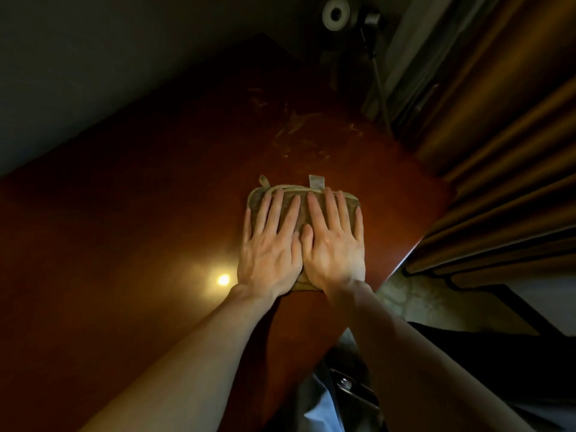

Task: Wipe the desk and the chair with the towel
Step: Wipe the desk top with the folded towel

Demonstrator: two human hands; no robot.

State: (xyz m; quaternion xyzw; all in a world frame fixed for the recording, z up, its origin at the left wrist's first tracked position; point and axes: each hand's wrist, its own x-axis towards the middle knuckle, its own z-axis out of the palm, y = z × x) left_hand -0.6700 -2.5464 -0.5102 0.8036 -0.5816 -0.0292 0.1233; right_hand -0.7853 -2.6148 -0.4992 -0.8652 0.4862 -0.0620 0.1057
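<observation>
A folded towel (256, 202), a dull olive colour, lies flat on the reddish-brown desk (156, 213), toward the desk's right edge and not far from the person. Both hands lie directly on top of it, side by side and palm down. The left hand (268, 244) covers the towel's left half and the right hand (335, 244) its right half, and the two thumbs touch in the middle. The fingers of each hand are straight and slightly spread, flat against the cloth rather than curled around it. The fingertips stop just short of the towel's far edge, where a small hanging loop (265, 180) and a pale label (316, 182) stick out onto the desk. A strip of towel also shows beneath the heels of the hands. Beyond the towel, the desk surface carries pale smears (296, 132). A bright spot of reflected light (223, 279) sits on the desk just left of the left wrist. Brown curtains (498, 151) hang along the right side, and a patch of floor (405, 300) shows below the desk's edge.
</observation>
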